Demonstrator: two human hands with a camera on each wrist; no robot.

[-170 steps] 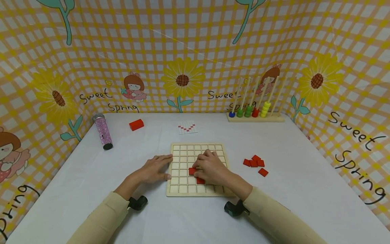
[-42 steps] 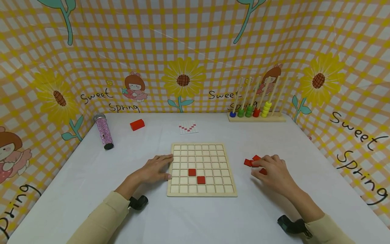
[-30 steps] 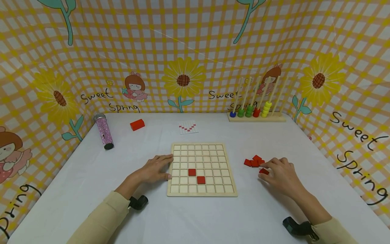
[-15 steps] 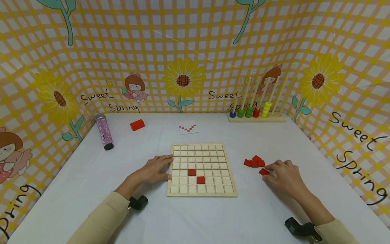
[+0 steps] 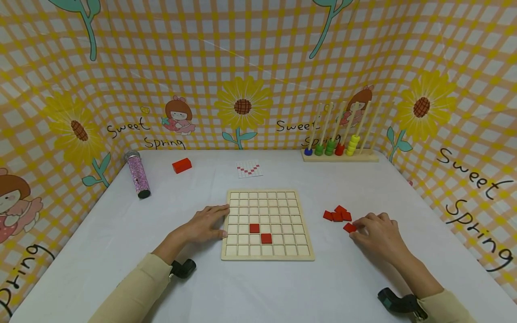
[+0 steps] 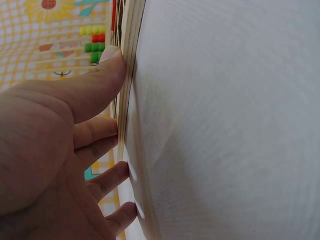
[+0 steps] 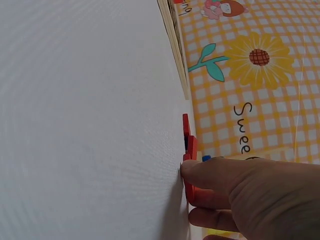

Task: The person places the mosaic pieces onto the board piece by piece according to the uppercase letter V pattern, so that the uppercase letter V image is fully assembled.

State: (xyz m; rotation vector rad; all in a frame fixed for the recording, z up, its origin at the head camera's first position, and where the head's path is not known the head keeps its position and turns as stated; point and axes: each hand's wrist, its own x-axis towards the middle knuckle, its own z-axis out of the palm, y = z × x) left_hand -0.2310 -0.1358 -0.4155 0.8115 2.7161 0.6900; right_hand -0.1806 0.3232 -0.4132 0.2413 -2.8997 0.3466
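Observation:
My left hand (image 5: 203, 224) rests its fingertips and thumb against the left edge of a wooden grid board (image 5: 266, 258), fingers fairly straight. Two red square tiles lie in the board's cells: one tile (image 5: 254, 228), and a second tile (image 5: 266, 238) diagonally below it. To the right of the board, my right hand (image 5: 379, 235) has its thumb and index finger at a single red tile (image 5: 349, 228) on the table, seeming to pinch it. In the right wrist view the thumb overlaps that red tile (image 7: 189, 192). Just behind it lies a small cluster of red tiles (image 5: 337, 216).
A card with a red V pattern (image 5: 249, 169) lies behind the board. Further back are a red block (image 5: 181, 165) and a pink glittery microphone (image 5: 138, 175) on the left. A wooden bead abacus (image 5: 340, 155) stands at the back right. Patterned cloth walls enclose the table.
Earlier my right hand was over the board at the two red tiles; it then moved right to the loose tiles and drew slightly back to the single one. The left hand stays put.

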